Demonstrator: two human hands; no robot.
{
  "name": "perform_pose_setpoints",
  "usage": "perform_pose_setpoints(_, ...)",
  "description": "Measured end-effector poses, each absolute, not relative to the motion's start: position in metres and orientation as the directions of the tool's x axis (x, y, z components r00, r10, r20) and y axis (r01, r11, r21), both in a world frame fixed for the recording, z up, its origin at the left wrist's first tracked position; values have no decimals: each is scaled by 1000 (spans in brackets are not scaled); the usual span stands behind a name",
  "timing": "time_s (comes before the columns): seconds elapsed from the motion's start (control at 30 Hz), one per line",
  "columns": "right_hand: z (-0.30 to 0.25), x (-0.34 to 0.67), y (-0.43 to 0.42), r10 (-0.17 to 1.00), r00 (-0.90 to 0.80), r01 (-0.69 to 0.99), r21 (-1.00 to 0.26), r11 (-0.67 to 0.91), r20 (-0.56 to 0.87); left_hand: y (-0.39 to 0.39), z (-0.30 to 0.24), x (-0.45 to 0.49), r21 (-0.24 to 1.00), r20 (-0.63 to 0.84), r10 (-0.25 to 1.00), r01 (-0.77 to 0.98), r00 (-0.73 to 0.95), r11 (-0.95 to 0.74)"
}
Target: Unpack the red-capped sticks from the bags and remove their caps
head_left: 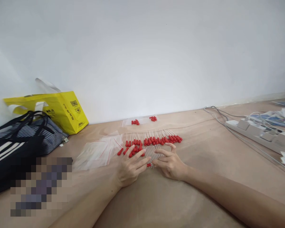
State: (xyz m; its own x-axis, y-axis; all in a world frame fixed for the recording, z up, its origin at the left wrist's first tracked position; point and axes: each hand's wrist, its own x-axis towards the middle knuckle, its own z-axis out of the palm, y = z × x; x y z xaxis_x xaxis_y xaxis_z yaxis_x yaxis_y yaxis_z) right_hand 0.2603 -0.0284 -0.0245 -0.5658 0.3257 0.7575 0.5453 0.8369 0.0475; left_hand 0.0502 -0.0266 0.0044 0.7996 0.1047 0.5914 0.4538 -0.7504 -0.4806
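Head view: the left hand (pixel 130 169) and right hand (pixel 172 166) face each other over a tan tabletop (pixel 204 152), fingertips close but apart.
Left hand: fingers spread and curved beside the clear tubes (pixel 150 153); whether they pinch anything cannot be told.
Right hand: fingers bent toward the same tubes; its grip cannot be made out either.
Clear tubes: side by side between the hands, a red end (pixel 148 165) at their near side.
Red-bulbed droppers (pixel 154 141): a row lies just beyond the hands, with a looser cluster (pixel 120 151) by the left fingers.
Plastic bags (pixel 97 152): overlapping, left of the row.
Tube risk: an uneven push from either hand could skew them or set them rolling.
Cluster risk: the left fingers crowd it, so a sideways sweep might scatter it.
Bag risk: thin plastic could slide if the left forearm (pixel 92 198) brushes it.
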Motion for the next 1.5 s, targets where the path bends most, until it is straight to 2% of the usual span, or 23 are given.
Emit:
perform_pose_setpoints(0.5,-23,261,-32,340,-559,520,0,854,756,-27,1,49,-452,576,120,437,809,-778)
perform_pose_setpoints(0.67,-21,268,-31,368,-527,551,-22,834,766,-27,0,38,-400,599,190,496,778,-771)
perform_pose_setpoints(0.8,-24,276,-27,491,-451,647,-106,755,746,-30,-1,25,-300,657,329,636,678,-711)
perform_pose_setpoints(0.97,-39,282,-13,639,-262,706,-308,638,723,-29,-2,25,-117,736,439,736,516,-667)
perform_pose_setpoints(1.03,-44,283,-6,665,-228,706,-350,616,712,-25,0,25,-1,762,493,763,420,-647)
perform_pose_setpoints(1.13,-48,282,-1,669,-234,709,-347,614,706,-18,4,17,135,762,581,807,287,-575)
perform_pose_setpoints(1.23,-47,278,-2,671,-253,694,-352,628,697,-9,5,5,250,706,687,848,171,-467)
perform_pose_setpoints(1.33,-44,275,-7,696,-285,670,-382,636,659,-2,3,-5,371,577,813,861,81,-349)
perform_pose_setpoints(1.5,-36,273,-16,749,-317,679,-412,608,582,2,1,-6,418,446,895,881,11,-220)
